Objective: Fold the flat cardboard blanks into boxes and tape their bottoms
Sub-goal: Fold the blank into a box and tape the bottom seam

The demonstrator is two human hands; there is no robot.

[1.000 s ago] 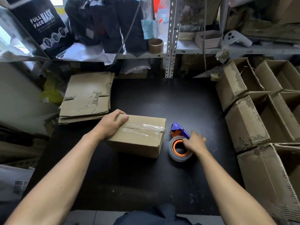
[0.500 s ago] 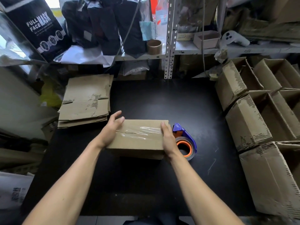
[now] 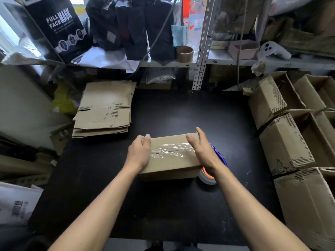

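Observation:
A folded cardboard box (image 3: 172, 160) lies on the black table (image 3: 181, 205), its upturned face crossed by a strip of clear tape. My left hand (image 3: 138, 153) holds the box's left end, fingers curled over the far edge. My right hand (image 3: 203, 151) holds the right end, thumb on top. A tape dispenser (image 3: 210, 175), blue with an orange core, sits just right of the box, partly hidden by my right wrist. A stack of flat cardboard blanks (image 3: 105, 109) lies at the table's back left.
Several folded open boxes (image 3: 286, 145) are piled along the right side. A metal shelf (image 3: 199, 60) at the back carries a tape roll, a small box, bags and a white controller. White bags lie at lower left.
My right hand let go of the tape dispenser and came to the box's right end. My left hand slid from the box's top to its left end. The box was squared to me.

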